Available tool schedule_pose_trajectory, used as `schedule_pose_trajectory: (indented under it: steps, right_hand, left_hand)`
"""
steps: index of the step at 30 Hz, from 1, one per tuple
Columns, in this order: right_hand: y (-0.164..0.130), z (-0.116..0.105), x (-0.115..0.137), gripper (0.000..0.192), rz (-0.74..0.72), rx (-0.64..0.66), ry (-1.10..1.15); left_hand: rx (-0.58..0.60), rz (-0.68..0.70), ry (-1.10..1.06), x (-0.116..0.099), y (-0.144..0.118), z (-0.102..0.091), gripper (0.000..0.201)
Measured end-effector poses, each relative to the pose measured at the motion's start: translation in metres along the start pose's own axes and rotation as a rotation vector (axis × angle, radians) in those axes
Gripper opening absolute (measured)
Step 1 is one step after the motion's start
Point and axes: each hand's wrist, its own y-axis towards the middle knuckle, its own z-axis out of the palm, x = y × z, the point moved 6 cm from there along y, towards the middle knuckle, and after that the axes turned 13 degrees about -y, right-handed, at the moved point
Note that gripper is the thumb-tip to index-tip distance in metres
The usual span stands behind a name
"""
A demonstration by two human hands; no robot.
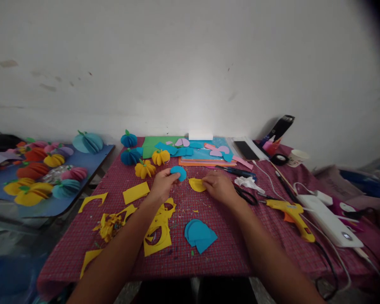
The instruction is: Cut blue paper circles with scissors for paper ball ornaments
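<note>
My left hand (162, 185) holds a folded blue paper circle (179, 172) just above the red checked tablecloth (209, 253). My right hand (220, 186) rests on the cloth and pinches a folded yellow paper circle (196, 184) at its right edge. The two hands sit close together near the table's middle. A small stack of blue paper circles (199, 234) lies in front of me between my forearms. Yellow paper offcuts with round holes (158, 230) lie under my left forearm.
Scissors (247, 196), a yellow glue gun (293, 212) and a white power strip (329, 219) lie at the right. Finished paper pumpkins (145, 169) and coloured sheets (205, 154) sit at the back. A side table (95, 162) at the left holds several more pumpkins.
</note>
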Motion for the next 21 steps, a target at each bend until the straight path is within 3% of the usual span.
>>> schedule_pose_trajectory:
  steps: [4, 9, 11, 14, 15, 17, 19, 21]
  right_hand:
    - [-0.004, -0.007, 0.011, 0.033, -0.016, 0.025, 0.157]
    - [-0.004, 0.004, 0.028, 0.027, 0.147, 0.069, 0.685]
    - [-0.004, 0.009, 0.029, 0.024, 0.219, 0.084, 0.744]
    - [-0.006, 0.009, 0.018, 0.025, 0.247, 0.147, 0.718]
    - [-0.007, 0.008, 0.013, 0.025, 0.227, 0.202, 0.712]
    - [-0.010, 0.003, 0.001, 0.024, 0.194, 0.293, 0.691]
    - [-0.013, -0.002, -0.008, 0.022, 0.172, 0.355, 0.658]
    - [-0.015, -0.004, -0.012, 0.020, 0.159, 0.388, 0.602]
  left_hand:
    - [0.035, -0.006, 0.103, 0.004, -0.002, 0.003, 0.024]
    - [0.172, 0.066, 0.304, 0.011, -0.012, 0.021, 0.017]
    - [0.207, 0.073, 0.311, 0.010, -0.018, 0.030, 0.017]
    - [0.355, 0.059, 0.342, -0.005, -0.027, 0.040, 0.022]
    - [0.373, 0.056, 0.380, -0.014, -0.030, 0.037, 0.026]
    - [0.293, 0.166, 0.591, -0.043, -0.033, 0.017, 0.019]
    - [0.208, 0.262, 0.918, -0.069, -0.038, -0.011, 0.007]
    - [0.079, 0.267, 1.182, -0.086, -0.043, -0.046, 0.004]
